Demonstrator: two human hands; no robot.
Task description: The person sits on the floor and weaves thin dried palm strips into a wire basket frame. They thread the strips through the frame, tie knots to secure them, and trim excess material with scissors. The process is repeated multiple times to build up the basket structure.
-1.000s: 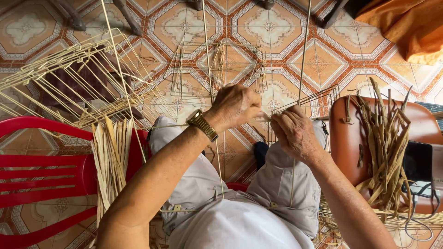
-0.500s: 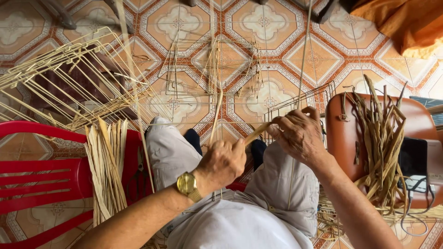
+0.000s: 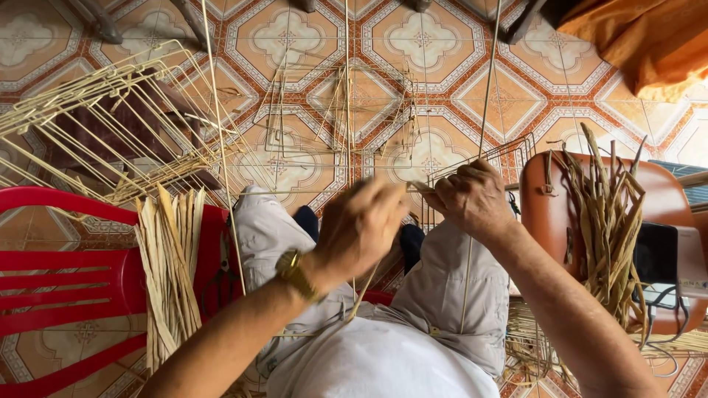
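I sit with pale trousers over my knees. My left hand (image 3: 361, 228), blurred by motion and wearing a gold wristwatch (image 3: 293, 271), is closed around a thin pale fibre strip (image 3: 363, 289) that trails down toward my lap. My right hand (image 3: 472, 197) pinches the end of a strip against a small wire frame (image 3: 483, 158) held above my right knee. A long thin rod (image 3: 487, 81) rises from that frame toward the floor's far side. The two hands are almost touching.
A red plastic chair (image 3: 66, 273) at left carries a bundle of flat pale strips (image 3: 171, 265). A brown chair (image 3: 549, 214) at right holds darker dried strips (image 3: 608, 228). Finished wire frames (image 3: 110, 125) lie on the patterned tile floor (image 3: 295, 44). Orange cloth (image 3: 649, 44) hangs top right.
My left hand went from up at the frame down to my lap, then rose again beside my right hand, drawing the strip along. My right hand stayed at the frame.
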